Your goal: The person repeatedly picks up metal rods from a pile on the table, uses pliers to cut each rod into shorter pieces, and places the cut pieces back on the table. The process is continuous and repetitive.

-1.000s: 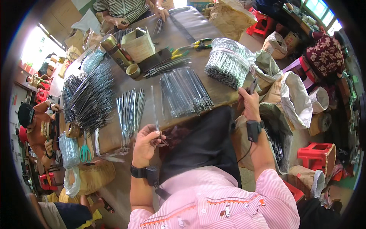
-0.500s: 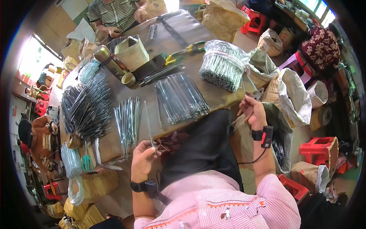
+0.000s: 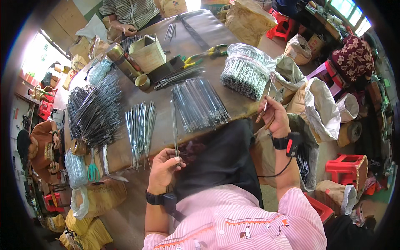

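My left hand (image 3: 163,170), near the table's front edge, is closed with thumb and fingers pinching a long thin metal strip (image 3: 173,127) that stands upward. At the table's right front corner, my right hand (image 3: 275,115) is closed round a hand tool with brown handles (image 3: 271,122), which looks like pliers; its slim metal end (image 3: 271,85) points away from me. Beyond my left hand lies a row of flat metal strips (image 3: 198,104), side by side. Left of it is a looser bunch of strips (image 3: 141,131). A plastic-wrapped bundle of strips (image 3: 246,73) stands beyond my right hand.
A large heap of dark strips (image 3: 95,112) covers the table's left side. Behind are a square box (image 3: 147,55), a flask (image 3: 121,59), a cup (image 3: 142,82) and yellow-handled pliers (image 3: 192,63). Sacks (image 3: 321,110) and red stools (image 3: 346,168) stand right. Another person (image 3: 129,18) sits opposite.
My left hand has shifted slightly right, and the strip in it stands more upright. My right hand has moved slightly up and left with the tool. The person opposite has lowered one hand from view.
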Demonstrator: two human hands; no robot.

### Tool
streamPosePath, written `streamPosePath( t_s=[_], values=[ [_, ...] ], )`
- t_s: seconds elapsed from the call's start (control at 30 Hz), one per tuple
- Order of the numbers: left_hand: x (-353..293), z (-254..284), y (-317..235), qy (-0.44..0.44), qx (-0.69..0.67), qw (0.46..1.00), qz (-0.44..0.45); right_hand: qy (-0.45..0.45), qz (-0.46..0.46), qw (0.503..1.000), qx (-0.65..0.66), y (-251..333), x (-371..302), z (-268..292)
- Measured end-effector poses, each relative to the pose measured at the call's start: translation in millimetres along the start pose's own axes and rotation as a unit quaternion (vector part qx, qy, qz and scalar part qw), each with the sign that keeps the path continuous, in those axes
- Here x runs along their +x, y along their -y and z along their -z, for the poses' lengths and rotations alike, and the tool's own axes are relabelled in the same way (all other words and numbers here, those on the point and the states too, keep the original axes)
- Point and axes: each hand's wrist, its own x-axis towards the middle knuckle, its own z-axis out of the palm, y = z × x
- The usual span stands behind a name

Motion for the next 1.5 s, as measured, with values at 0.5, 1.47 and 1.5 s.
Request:
streamPosePath(
  t_s=[0.5,1.47,1.5],
  values=[
    [5.4,-57.4,-0.7,0.084,0.039,0.994,-0.05,0.129,0.012,0.952,-0.277,-95.2,-88.4,-102.5],
    [3.7,-59.3,-0.6,0.166,0.171,0.971,0.021,0.09,-0.028,0.957,-0.275,-112.3,-78.8,-87.4],
    [3.1,-59.8,-2.2,0.168,0.176,0.97,0.029,0.098,-0.03,0.956,-0.276,-112.6,-78.2,-86.9]
  ],
)
